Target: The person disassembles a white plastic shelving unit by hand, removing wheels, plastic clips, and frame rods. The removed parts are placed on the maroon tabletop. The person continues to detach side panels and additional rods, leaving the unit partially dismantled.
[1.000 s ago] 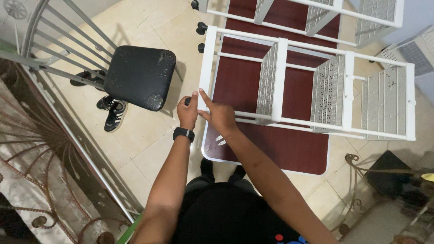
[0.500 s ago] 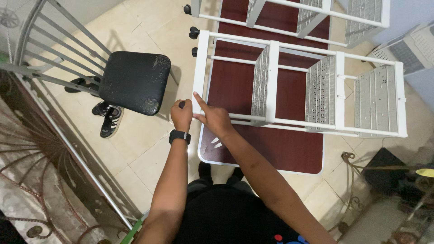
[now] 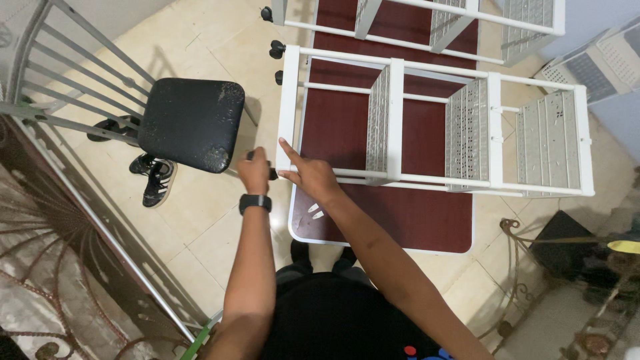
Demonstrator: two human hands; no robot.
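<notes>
Both hands (image 3: pixel 303 175) unmoved at white rack (image 3: pixel 291 107) corner

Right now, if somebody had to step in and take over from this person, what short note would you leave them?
Left hand: closed around a small dark caster at the near corner of the white rack; a black watch on the wrist.
Right hand: open, fingers pressed on that corner of the white rack to steady it.
The rack lies on its side on the dark red table.
Done: two casters already sit on the rack's far corners.
Left: the near-corner caster is in hand at the frame; whether it is seated cannot be told.
Black chair stands to the left.
</notes>
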